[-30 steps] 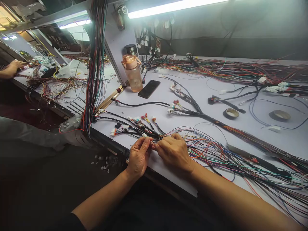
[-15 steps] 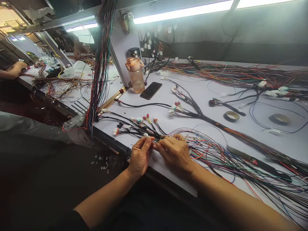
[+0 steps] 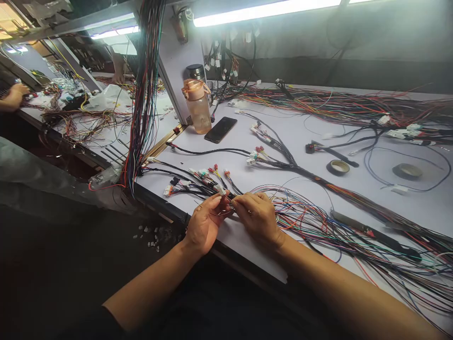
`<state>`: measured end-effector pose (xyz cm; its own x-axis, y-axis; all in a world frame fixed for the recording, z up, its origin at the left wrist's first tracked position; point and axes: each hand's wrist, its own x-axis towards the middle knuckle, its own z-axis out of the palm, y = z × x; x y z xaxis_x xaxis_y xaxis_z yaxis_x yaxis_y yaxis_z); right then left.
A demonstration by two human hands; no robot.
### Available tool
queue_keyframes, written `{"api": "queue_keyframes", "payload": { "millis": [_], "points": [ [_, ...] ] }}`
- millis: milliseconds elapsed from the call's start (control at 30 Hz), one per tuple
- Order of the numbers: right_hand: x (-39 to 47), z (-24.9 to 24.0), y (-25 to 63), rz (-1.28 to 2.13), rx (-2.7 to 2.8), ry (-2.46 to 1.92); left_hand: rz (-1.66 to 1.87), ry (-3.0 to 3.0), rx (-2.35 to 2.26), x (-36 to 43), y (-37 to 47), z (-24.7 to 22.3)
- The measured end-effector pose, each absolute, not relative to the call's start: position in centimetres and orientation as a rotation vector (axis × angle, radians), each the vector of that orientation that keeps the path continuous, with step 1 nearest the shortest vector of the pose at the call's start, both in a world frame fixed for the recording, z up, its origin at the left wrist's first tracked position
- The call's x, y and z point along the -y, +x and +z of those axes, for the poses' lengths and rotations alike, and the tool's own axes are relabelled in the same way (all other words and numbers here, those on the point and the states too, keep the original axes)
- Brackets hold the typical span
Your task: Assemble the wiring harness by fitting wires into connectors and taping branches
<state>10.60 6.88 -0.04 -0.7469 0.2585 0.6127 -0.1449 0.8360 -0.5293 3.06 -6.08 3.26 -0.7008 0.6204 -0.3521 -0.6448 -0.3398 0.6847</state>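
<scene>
Near the table's front edge, my left hand (image 3: 204, 225) pinches a small white connector (image 3: 220, 190) between thumb and fingers. Close beside it on the right, my right hand (image 3: 257, 218) has its fingers pressed together on a thin wire, its tip partly hidden. Just beyond both hands lies a harness end with black-sleeved branches and white, red and orange-white connectors (image 3: 167, 191). Loose colored wires (image 3: 307, 222) spread from beside my right hand toward the lower right.
A taped harness (image 3: 307, 174) crosses the white table. Behind stand a peach bottle (image 3: 198, 108) and a phone (image 3: 221, 130). Tape rolls (image 3: 338, 167) lie at right. A wire bundle (image 3: 143, 94) hangs at left. Another person's hand (image 3: 16, 96) is far left.
My left hand has turned and its fingers have opened out somewhat, with the white connector now raised at its fingertips. My right hand stays close to it. The view has shifted slightly.
</scene>
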Motion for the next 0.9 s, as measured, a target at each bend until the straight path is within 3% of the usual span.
{"api": "queue_keyframes", "payload": {
  "millis": [267, 500, 733, 900],
  "points": [
    [-6.8, 0.7, 10.8, 0.710, 2.214, -0.035, 2.032, 0.184, -1.198, 6.6, 3.4, 3.5],
    [-3.5, 2.8, 12.5, 0.647, 2.087, 0.558, 1.800, 0.558, -1.669, 9.3, 2.5, 3.0],
    [-3.0, 3.2, 15.7, 0.625, 2.342, 0.435, 1.487, 0.909, -2.196, 7.9, 0.0, 4.2],
    [-3.0, 3.1, 18.1, 0.721, 2.437, 0.301, 1.515, 1.161, -2.114, 3.8, -1.3, 4.3]
  ]
}}
